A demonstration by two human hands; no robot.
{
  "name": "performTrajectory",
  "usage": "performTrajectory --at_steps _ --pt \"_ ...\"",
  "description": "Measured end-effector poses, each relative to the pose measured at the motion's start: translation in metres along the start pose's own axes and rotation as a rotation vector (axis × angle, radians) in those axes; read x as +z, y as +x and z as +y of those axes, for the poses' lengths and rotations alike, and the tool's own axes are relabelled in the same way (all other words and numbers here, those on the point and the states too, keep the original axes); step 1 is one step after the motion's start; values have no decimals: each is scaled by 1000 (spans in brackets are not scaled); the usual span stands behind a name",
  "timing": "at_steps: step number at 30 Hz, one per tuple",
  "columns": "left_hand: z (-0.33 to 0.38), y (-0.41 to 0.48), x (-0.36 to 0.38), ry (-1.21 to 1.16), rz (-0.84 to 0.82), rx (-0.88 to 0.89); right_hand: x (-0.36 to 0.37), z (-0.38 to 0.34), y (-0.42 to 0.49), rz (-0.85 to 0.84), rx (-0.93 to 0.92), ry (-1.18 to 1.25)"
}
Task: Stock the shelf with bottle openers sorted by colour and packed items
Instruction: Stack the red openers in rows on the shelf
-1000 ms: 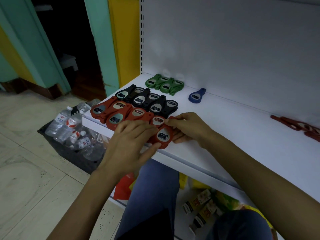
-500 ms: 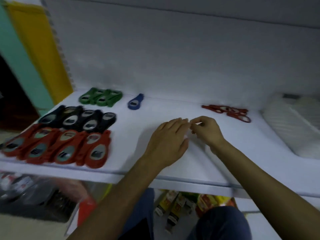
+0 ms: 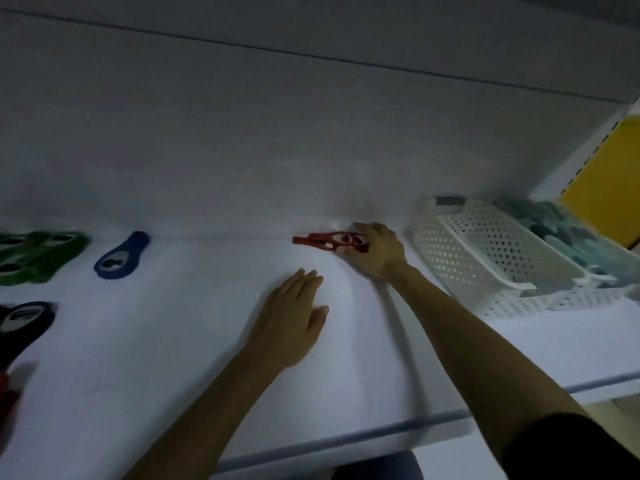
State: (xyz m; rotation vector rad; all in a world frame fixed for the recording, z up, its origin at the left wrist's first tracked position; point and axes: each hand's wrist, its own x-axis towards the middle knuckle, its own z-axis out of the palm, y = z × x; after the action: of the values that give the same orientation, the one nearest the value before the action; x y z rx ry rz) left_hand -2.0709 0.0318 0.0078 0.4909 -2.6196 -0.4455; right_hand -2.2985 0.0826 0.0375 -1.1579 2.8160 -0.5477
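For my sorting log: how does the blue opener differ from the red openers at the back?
The blue opener lies alone and untouched; the red openers are bunched, held by the right hand. The blue opener lies flat; the red openers seem on edge. Both lie near the back wall.

Nothing here can be read: no text, label, brand or number is legible. The black plastic bottle opener [image 3: 24, 323] at the left edge carries a pale panel with curved marks too blurred to make out. The blue plastic bottle opener [image 3: 121, 256] and the red plastic bottle openers [image 3: 325, 240] gripped by the right hand [image 3: 375, 254] show no legible lettering.
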Motion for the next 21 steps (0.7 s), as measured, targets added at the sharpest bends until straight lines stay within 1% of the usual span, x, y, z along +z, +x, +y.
performTrajectory --at_steps 2,3,5,8,12,14,16,17,18,19,21 --pt "-1 1 0 -79 21 -31 14 -7 8 -90 15 -74" --pt "-2 2 0 -141 34 -74 20 -11 7 -99 10 -118" --pt "-4 5 -3 -271 79 -182 26 -20 -4 -54 -32 -128" --pt "-5 8 -6 -392 140 -288 36 -37 -40 47 -124 -124" --pt "-9 6 -8 -564 247 -374 44 -53 -84 243 -171 -199" --pt "-12 5 -11 -673 299 -435 35 -60 -89 372 -185 -118" --pt "-12 5 -13 -729 297 -472 26 -67 -90 459 -189 91" --pt "-11 5 -14 -755 286 -468 25 -71 -92 463 -236 197" --pt "-10 5 -13 -792 272 -462 25 -77 -95 444 -334 265" --pt "-8 6 -14 -839 261 -460 27 -82 -99 410 -464 282" --pt "-11 8 -15 -923 292 -485 34 -93 -107 339 -714 241"
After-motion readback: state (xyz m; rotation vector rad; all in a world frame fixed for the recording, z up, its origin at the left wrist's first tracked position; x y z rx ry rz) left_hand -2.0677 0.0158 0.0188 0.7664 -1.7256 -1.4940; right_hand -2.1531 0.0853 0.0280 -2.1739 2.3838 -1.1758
